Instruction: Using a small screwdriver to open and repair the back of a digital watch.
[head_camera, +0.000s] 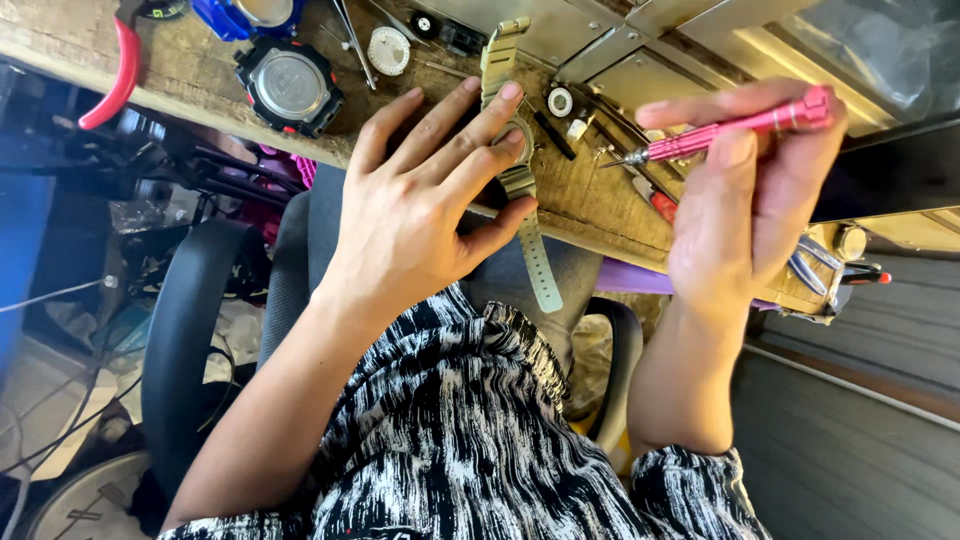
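— What do we have under our left hand (420, 215)?

— A wristwatch with a pale olive strap (522, 180), lying across the worn wooden desk (190, 75). Our fingers are spread wide and pressed flat on it; the fingertips cover most of the case, and the thumb rests against the strap where it runs off the near edge of the desk and hangs free.

— And the right hand (745, 205)?

— It is closed around a slim pink screwdriver (730, 130), gripped between thumb and fingers. The metal tip points toward the watch but sits apart from it, just beside the left fingertips and above the desk.

— What else lies around?

— A black digital watch with red trim (290, 85) lies back-up to the left, well apart from the strap. Just beyond it we see a small round white dial (388, 50). A red-handled plier grip (120, 70) curves over the far left corner. Near the screwdriver tip sits a small white ring-shaped part (559, 101), and by our right wrist a few blue- and red-handled tools (835, 265) lie at the edge. Our black-and-white patterned sleeves (450, 430) fill the bottom, with a black chair (190, 340) below the desk.
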